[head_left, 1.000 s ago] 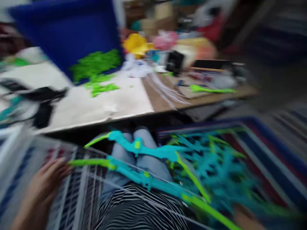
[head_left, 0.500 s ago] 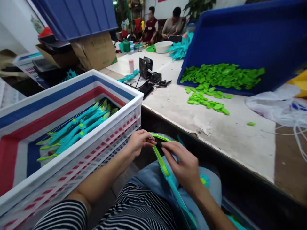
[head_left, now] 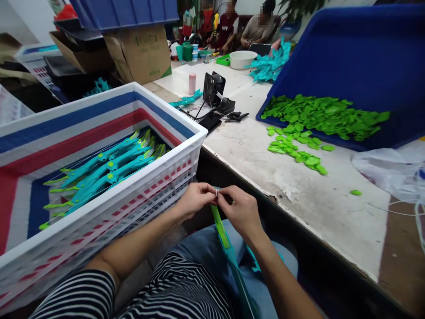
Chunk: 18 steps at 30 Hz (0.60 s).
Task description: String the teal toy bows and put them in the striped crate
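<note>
My left hand point(head_left: 196, 199) pinches the green tip of a long teal-and-green toy bow point(head_left: 222, 230), which slants down across my lap. Against those fingertips, my right hand point(head_left: 241, 208) is closed in a pinch; what lies between its fingers is too small and covered to make out. A small whitish spot shows where the fingertips meet. The bow's lower teal part runs beneath my right forearm. On my left, several similar teal-and-green toy bows point(head_left: 111, 166) with thin strings lie in a white plastic crate point(head_left: 166, 195) lined with striped sheeting.
A tipped blue bin point(head_left: 332, 57) holds many green plastic pieces point(head_left: 325, 115), some spilled onto the white table point(head_left: 252, 155). A small black fan point(head_left: 214, 88), a pink bottle point(head_left: 192, 83), a white basin point(head_left: 243, 60) and teal parts point(head_left: 272, 64) stand farther back. Two people sit behind.
My right hand has moved left and now meets my left fingertips; before, a gap lay between them. A curved green part that showed between the hands is now mostly covered. The view has shifted slightly.
</note>
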### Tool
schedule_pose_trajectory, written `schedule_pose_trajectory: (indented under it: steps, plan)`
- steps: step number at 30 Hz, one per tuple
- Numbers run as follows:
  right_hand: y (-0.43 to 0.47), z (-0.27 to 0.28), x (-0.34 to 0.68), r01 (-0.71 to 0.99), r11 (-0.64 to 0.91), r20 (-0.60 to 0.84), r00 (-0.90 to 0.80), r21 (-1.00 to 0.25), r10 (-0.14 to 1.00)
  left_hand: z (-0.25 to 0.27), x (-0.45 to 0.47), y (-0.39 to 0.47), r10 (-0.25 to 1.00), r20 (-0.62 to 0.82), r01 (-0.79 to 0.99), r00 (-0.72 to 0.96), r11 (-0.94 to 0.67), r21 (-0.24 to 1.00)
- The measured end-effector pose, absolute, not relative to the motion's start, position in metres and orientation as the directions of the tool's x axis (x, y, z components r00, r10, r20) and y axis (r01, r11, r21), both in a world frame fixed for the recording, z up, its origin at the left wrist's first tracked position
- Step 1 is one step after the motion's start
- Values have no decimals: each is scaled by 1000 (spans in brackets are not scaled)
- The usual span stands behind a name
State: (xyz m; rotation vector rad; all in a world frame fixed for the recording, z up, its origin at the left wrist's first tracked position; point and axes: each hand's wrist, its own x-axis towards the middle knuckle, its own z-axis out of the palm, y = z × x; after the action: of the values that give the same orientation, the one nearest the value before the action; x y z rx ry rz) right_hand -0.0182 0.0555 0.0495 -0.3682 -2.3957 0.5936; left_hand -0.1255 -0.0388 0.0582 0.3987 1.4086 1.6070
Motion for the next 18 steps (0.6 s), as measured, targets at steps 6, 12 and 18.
schedule_pose_trajectory:
  steps: [6,12,18]
  plan:
    - [55,44,-20,50,732,462,-745,-680,480,57,-136,-43,834,-346,-268,-431,248,931]
    - [51,29,-20,5,531,329,-779,-847,534,53,-144,-49,835,-230,67,-499,302,951]
    - [41,20,-17,-91,587,431,-768,-805,473,60,-153,-63,886,-290,236,-363,388,891]
